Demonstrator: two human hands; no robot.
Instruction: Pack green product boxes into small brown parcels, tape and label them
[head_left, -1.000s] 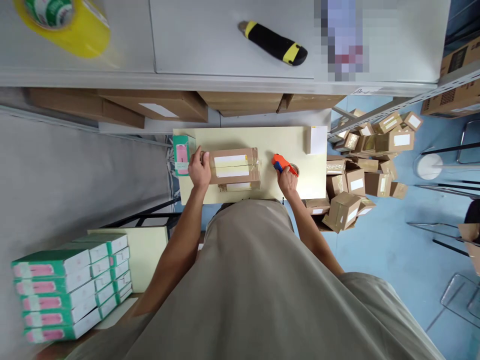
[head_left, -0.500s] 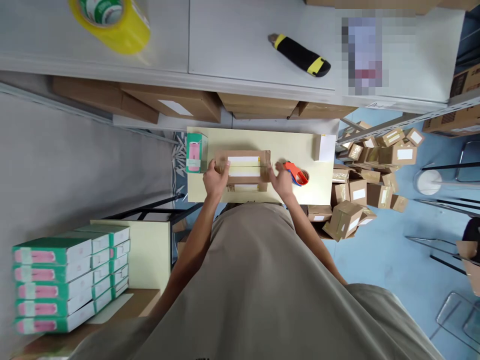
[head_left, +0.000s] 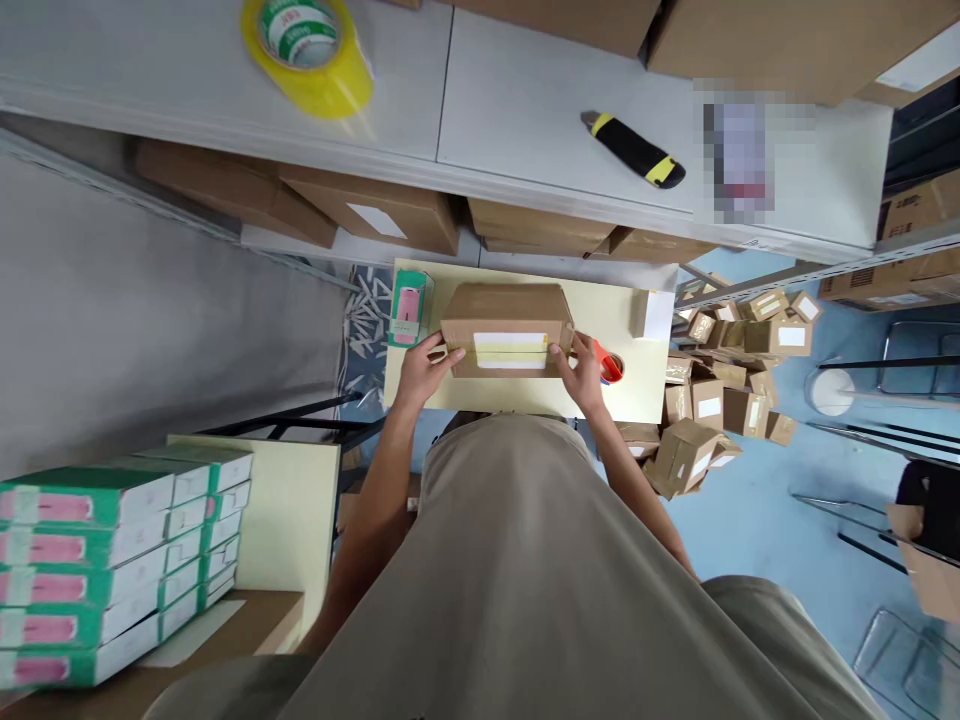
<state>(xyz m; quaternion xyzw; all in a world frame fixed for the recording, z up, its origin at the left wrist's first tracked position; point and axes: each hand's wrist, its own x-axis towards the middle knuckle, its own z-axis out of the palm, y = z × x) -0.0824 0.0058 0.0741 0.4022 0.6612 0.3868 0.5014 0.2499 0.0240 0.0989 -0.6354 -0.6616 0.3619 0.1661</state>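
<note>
A brown cardboard box (head_left: pixel 510 308) with a white label and clear tape on its near side is held between my two hands above the pale yellow table (head_left: pixel 450 398). My left hand (head_left: pixel 426 370) grips its left end, thumb on the near face and fingers behind the edge. At the right end, my right hand (head_left: pixel 579 368) holds it the same way. Just beyond my right hand lies an orange-red tape dispenser (head_left: pixel 609 362), partly covered by the fingers. To the left of the box stands a green and white carton (head_left: pixel 409 308) with a pink picture.
A white box (head_left: pixel 654 314) stands at the table's right end. Above, a grey shelf (head_left: pixel 517 130) carries a yellow tape roll (head_left: pixel 315 60) and a utility knife (head_left: pixel 634 150). Taped parcels (head_left: pixel 690 445) lie heaped on the right-hand floor. Green cartons (head_left: pixel 112 540) are stacked at lower left.
The box has tipped, so its label side now faces me and its top shows. My right hand has closed on its right end. The view has shifted a little.
</note>
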